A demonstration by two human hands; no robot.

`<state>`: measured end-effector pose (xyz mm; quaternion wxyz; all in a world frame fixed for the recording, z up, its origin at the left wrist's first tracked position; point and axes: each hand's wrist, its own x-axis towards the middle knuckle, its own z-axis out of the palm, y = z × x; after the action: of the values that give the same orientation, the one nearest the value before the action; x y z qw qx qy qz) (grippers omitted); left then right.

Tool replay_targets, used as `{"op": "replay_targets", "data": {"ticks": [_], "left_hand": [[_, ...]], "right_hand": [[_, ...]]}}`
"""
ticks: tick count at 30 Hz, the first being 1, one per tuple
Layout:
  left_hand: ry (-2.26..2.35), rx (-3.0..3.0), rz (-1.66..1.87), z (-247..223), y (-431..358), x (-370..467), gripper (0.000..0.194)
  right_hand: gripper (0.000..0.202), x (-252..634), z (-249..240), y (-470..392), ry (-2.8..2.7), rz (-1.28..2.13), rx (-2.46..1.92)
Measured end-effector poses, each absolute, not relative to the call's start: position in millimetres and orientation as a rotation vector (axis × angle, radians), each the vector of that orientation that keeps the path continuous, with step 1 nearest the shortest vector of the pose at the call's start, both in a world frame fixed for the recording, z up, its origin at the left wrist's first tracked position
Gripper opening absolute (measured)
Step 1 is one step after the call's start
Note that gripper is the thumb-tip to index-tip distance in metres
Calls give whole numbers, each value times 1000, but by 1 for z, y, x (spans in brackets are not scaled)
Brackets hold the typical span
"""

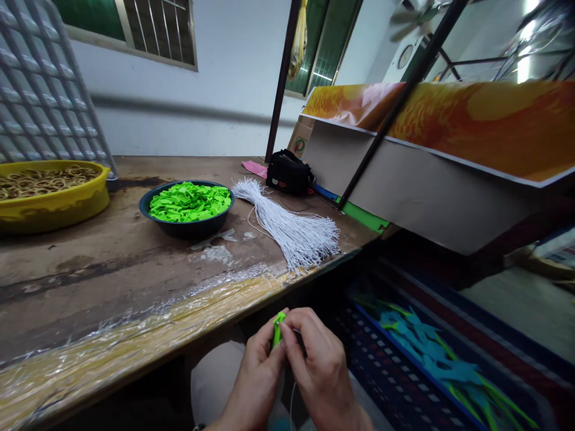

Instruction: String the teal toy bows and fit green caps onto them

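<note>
My left hand (260,365) pinches a small bright green piece (278,328) between thumb and fingers, just off the table's front edge. My right hand (317,353) is closed at the same piece, its thumb and index finger pressed together at its upper right side. A thin white cord hangs down between my hands; which fingers hold its upper end is hidden. On the table (112,269), a dark bowl (191,227) is heaped with similar green pieces (191,202). Right of the bowl lies a bundle of white cords (291,230), spread toward the table edge.
A yellow basin (54,209) of tan rings stands at the left, before a grey plastic rack (49,90). A black bag (290,172) sits at the back. At lower right, a blue crate (404,371) holds blue and green pieces. A dark slanting pole (381,134) rises at the right.
</note>
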<state>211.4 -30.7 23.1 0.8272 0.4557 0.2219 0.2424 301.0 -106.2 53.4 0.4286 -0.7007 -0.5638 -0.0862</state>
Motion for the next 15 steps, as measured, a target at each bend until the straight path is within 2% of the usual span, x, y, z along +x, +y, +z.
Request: {"op": "replay_targets", "data": {"ticks": [6,10,15], "left_hand": [[485,920,513,25,-34,213,44],[433,647,459,28,-37,211,38],[512,412,551,24,-36,211,34]], "right_hand": [[16,302,45,-102,-1411,-275,-1751],[18,305,36,-103,-1390,-295,-1759],[19,305,39,-107,-1334,-161,-1692]]}}
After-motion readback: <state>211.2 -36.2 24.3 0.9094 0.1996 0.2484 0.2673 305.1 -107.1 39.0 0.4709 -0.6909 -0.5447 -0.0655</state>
